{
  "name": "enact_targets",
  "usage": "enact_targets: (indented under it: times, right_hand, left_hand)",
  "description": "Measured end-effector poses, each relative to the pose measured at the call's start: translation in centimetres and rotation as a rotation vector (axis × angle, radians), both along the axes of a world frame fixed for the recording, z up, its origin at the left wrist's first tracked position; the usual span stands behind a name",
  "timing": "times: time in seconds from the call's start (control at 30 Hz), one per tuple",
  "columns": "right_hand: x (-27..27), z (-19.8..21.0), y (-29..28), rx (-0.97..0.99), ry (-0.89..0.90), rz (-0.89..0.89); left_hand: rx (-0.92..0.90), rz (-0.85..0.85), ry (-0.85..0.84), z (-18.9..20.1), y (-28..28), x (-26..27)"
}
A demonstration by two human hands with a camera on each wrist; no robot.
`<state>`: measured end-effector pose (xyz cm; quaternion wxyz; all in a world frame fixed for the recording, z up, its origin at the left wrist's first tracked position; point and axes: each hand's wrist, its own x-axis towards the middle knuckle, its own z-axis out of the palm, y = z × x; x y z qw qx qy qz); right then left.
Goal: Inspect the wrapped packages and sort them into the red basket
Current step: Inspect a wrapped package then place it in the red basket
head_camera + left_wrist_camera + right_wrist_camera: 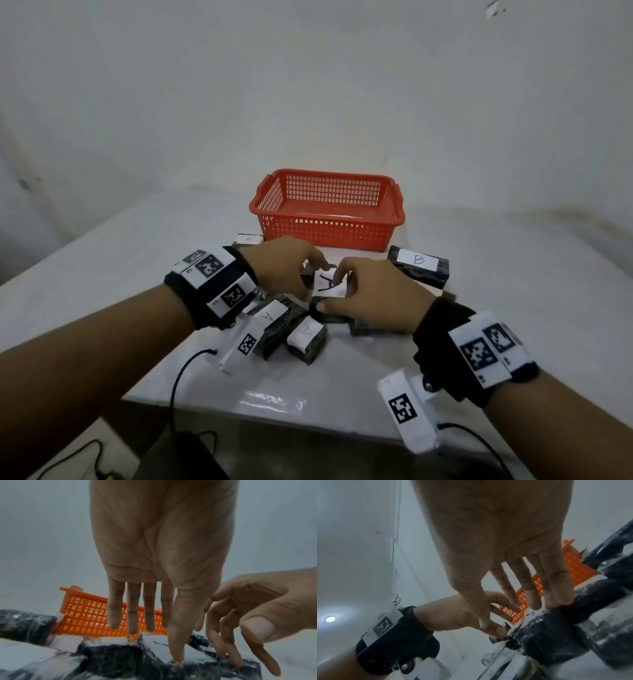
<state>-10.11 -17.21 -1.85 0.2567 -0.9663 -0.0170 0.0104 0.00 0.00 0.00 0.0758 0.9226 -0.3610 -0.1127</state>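
A dark wrapped package with a white lettered label [327,286] lies in the middle of a pile on the white table. Both hands are on it. My left hand [311,277] pinches its left end, the thumb [176,658] pressed on the top edge and the fingers over the far side. My right hand [337,291] grips its right end, fingers [556,599] on top and thumb at the near side. The red basket [329,233] stands just behind the pile and holds no packages that I can see.
Other wrapped packages surround the held one: one marked B [418,265] at the right, one marked A [248,240] by the basket's left corner, two more [270,315] [306,337] nearer me. The table's front edge [274,414] is close; cables hang below it.
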Motion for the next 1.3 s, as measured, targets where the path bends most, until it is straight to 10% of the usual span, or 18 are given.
enact_targets:
  times: [0.67, 1.3]
  right_hand:
    - [2.5, -2.5, 2.0, -0.120, 0.028, -0.214]
    - [1.0, -1.1, -4.4, 0.673, -0.162, -0.231]
  left_hand:
    - [-0.006, 0.005, 0.069, -1.2, -2.2, 0.8]
    - [-0.694, 0.148, 0.413, -0.8, -1.0, 0.8]
